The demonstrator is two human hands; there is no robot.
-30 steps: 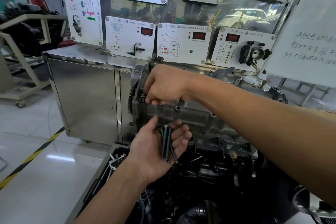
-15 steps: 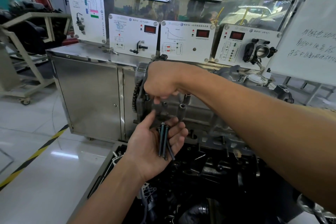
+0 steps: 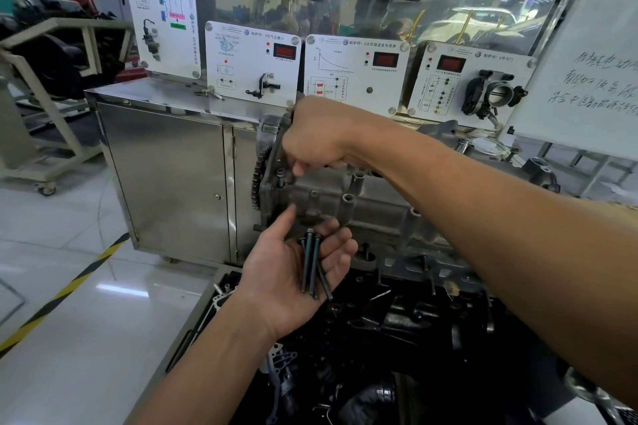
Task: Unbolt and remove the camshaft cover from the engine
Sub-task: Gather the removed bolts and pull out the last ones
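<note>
The grey cast camshaft cover (image 3: 331,200) lies on top of the engine, with a toothed sprocket (image 3: 257,179) at its left end. My right hand (image 3: 317,145) hangs over that left end, fingers curled down and pinching at a raised bolt (image 3: 281,176) that sticks out of the cover. Just below the cover my left hand (image 3: 286,279) is held palm up. Several long dark bolts (image 3: 312,264) lie across its palm and loosely bent fingers, and its thumb points up toward the cover.
A steel cabinet (image 3: 172,176) stands left of the engine. White sensor display panels (image 3: 355,69) rise behind it, and a whiteboard (image 3: 593,55) is at the right. Below lies a tray of dark engine parts (image 3: 397,338). Yellow-black tape (image 3: 65,290) crosses the glossy floor.
My right hand has shifted slightly to the right along the cover's left end, fingers still curled. My left hand stays under it with the same bolts in its palm.
</note>
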